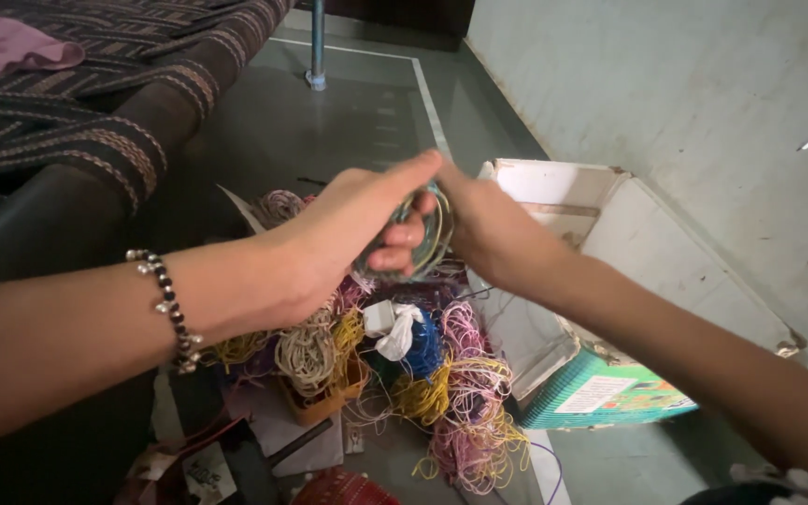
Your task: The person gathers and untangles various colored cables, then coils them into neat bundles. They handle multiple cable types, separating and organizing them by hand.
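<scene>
Together both hands grip a blurred greenish-yellow thread coil (425, 236).

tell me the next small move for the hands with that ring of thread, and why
Probably steady the ring of thread before anything else. Both the left hand and the right hand grip it in mid-air above the pile of coloured thread bundles, and it looks blurred, so lowering it toward the pile seems the safer small move.

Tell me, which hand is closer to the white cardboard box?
Right. The right hand grips the bangle just beside the white cardboard box, at its left edge. The left hand holds the bangle's other side, farther from the box, above the heap of coloured threads.
</scene>
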